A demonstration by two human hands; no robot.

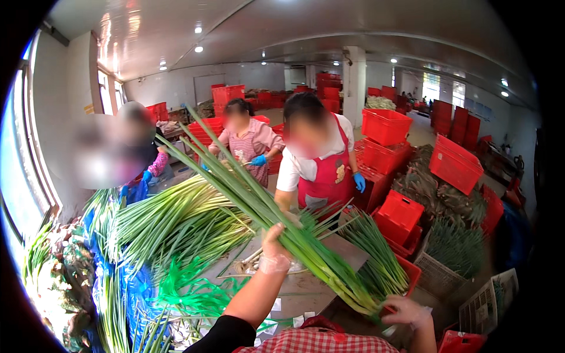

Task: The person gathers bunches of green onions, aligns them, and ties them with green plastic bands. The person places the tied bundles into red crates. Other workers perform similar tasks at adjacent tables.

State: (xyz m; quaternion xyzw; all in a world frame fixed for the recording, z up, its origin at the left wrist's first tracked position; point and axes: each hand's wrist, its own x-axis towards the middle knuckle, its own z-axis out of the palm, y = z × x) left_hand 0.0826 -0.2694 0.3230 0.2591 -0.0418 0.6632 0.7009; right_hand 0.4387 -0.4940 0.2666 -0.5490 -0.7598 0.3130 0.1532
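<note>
A long bunch of green onions slants across the middle, its leaf tips pointing up to the far left and its pale ends down to the near right. My left hand is closed around the bunch near its middle. Beside the pale ends is my right hand, fingers apart and slightly curved; any contact with the stalks is hard to make out. Clear film wraps both wrists. Under the bunch lies a grey table with green plastic strips and small white tags.
Large piles of green onions cover the table's left side over blue plastic sheeting. Across it stands a co-worker in a red apron, with others farther left. Red crates and a crate of green onions stand to the right.
</note>
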